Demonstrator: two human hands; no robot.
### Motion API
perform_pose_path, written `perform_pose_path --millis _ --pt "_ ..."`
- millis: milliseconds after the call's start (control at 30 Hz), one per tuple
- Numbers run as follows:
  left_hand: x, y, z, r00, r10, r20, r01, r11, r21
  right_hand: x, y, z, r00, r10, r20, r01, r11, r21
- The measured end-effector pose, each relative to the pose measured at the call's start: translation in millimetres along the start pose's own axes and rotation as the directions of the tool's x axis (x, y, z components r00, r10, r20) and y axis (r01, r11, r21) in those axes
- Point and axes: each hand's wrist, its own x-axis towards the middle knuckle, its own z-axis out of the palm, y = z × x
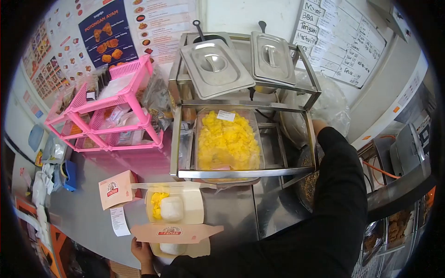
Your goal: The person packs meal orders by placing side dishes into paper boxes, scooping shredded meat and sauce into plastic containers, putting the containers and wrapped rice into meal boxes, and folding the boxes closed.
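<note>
My left hand (pixel 141 251) is at the left side of the nearest paper food box, its fingers closed on the edge by the printed lid (pixel 178 233). White rice (pixel 172 249) shows below that lid. Just behind stands another open food box (pixel 198 204), with a white rice mound (pixel 172 208) and yellow scrambled egg (pixel 158 204) inside. My right arm stretches past the metal rack, and my right hand (pixel 319 125) reaches beside a clear plastic bag (pixel 331 104) over a round container (pixel 294 120). Its fingers are hidden.
A metal rack (pixel 241 174) holds a clear tub of yellow egg (pixel 227 143) below and lidded steel pans (pixel 218 67) above. Pink baskets (pixel 111 99) stand left. A closed box (pixel 116 189), a receipt (pixel 120 221) and a blue tape dispenser (pixel 69 175) lie on the steel counter (pixel 92 231).
</note>
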Motion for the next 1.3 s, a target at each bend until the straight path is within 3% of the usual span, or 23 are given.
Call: perform_pose_path --millis 67,167,233,267,400,467,500,533,600,700,767,800,833,900,933,1000,1033,1100,1133,1167,1233,1267,1300 --pt "2.1 -20.4 -3.5 0.999 -0.039 0.003 0.039 0.996 -0.082 11.1 19.8 21.5 0.997 0.026 0.074 -0.020 0.996 -0.083" --pt "-0.8 -6.7 4.2 0.997 0.052 -0.051 -0.055 0.997 -0.048 20.8 25.8 40.8 0.988 0.120 0.101 -0.113 0.991 -0.077" --pt "-1.2 -5.6 3.3 0.996 0.074 -0.045 -0.067 0.988 0.140 23.6 18.2 37.1 0.970 0.244 0.015 -0.241 0.944 0.226" --pt "-2.0 -4.3 -2.7 0.996 0.084 -0.035 -0.073 0.967 0.243 22.6 10.6 33.6 0.967 0.252 0.029 -0.252 0.945 0.209" --pt "-0.8 -4.8 1.4 0.998 0.044 -0.037 -0.043 0.998 0.036 15.7 -14.6 -21.7 0.976 0.154 0.154 -0.167 0.983 0.076" --pt "-0.1 -2.9 -1.1 0.994 0.103 -0.037 -0.094 0.977 0.190 4.7 -18.1 -51.2 0.975 0.097 0.201 -0.117 0.989 0.089" --pt "0.2 -2.0 -2.4 0.991 0.132 -0.025 -0.120 0.957 0.265 -2.3 -18.6 -62.0 0.980 0.086 0.181 -0.113 0.982 0.149" --pt "-0.5 0.1 -0.5 0.993 0.114 -0.037 -0.102 0.968 0.228 -10.5 -15.7 -70.2 0.989 0.112 0.097 -0.135 0.948 0.287" --pt "-3.1 4.6 2.6 0.996 0.070 -0.061 -0.060 0.987 0.151 -25.5 -8.2 -80.3 0.970 0.216 -0.108 -0.098 0.761 0.642" --pt "-2.3 3.5 0.2 0.994 0.099 -0.037 -0.092 0.983 0.161 -20.4 23.5 -72.1 0.809 0.399 -0.431 0.018 0.716 0.698" --pt "-4.1 3.8 -0.6 0.996 0.075 -0.041 -0.072 0.995 0.071 -41.9 0.8 -98.7 0.831 0.523 -0.189 0.068 0.242 0.968" --pt "-3.4 1.7 -2.3 0.998 0.053 -0.035 -0.052 0.998 0.019 -49.5 -7.2 -110.2 0.844 0.533 -0.058 0.089 -0.032 0.996" --pt "-0.9 -0.1 -3.8 0.999 0.034 -0.029 -0.035 0.999 -0.035 -51.6 -5.5 -112.0 0.816 0.576 -0.040 0.061 -0.017 0.998" --pt "6.5 -5.0 -10.7 0.988 0.132 -0.080 -0.128 0.990 0.053 -54.0 -2.6 -113.2 0.753 0.658 -0.005 0.002 0.006 1.000" --pt "9.2 -6.0 -15.1 0.978 0.181 -0.107 -0.171 0.980 0.098 -53.4 5.7 -111.5 0.771 0.636 -0.033 0.072 -0.035 0.997" --pt "14.6 20.6 -30.0 0.970 0.142 -0.196 -0.144 0.990 0.007 -55.0 24.5 -103.7 0.802 0.590 -0.088 0.199 -0.127 0.972" --pt "19.6 39.6 -36.6 0.963 0.120 -0.241 -0.134 0.990 -0.045 -63.3 17.6 -112.9 0.767 0.635 -0.092 0.254 -0.170 0.952" --pt "31.5 71.2 -55.3 0.913 0.229 -0.338 -0.271 0.959 -0.084 -92.1 -3.4 -139.1 0.695 0.714 -0.087 0.363 -0.244 0.899" --pt "30.0 96.2 -59.1 0.874 0.288 -0.391 -0.359 0.926 -0.119 -114.9 -35.9 -167.2 0.663 0.738 -0.123 0.472 -0.286 0.834" --pt "27.5 120.4 -63.0 0.830 0.343 -0.441 -0.441 0.886 -0.141 -128.3 -41.3 -173.5 0.707 0.686 -0.169 0.474 -0.283 0.834" --pt "25.5 156.3 -67.8 0.747 0.511 -0.425 -0.630 0.749 -0.206 -151.6 -53.9 -179.3 0.779 0.574 -0.253 0.478 -0.283 0.831" --pt "19.7 180.4 -64.3 0.704 0.612 -0.361 -0.709 0.642 -0.294 -164.6 -81.3 -191.2 0.746 0.586 -0.315 0.572 -0.324 0.753" --pt "11.3 204.5 -56.5 0.642 0.703 -0.306 -0.759 0.525 -0.386 -186.0 -112.5 -206.7 0.769 0.544 -0.334 0.566 -0.339 0.752"
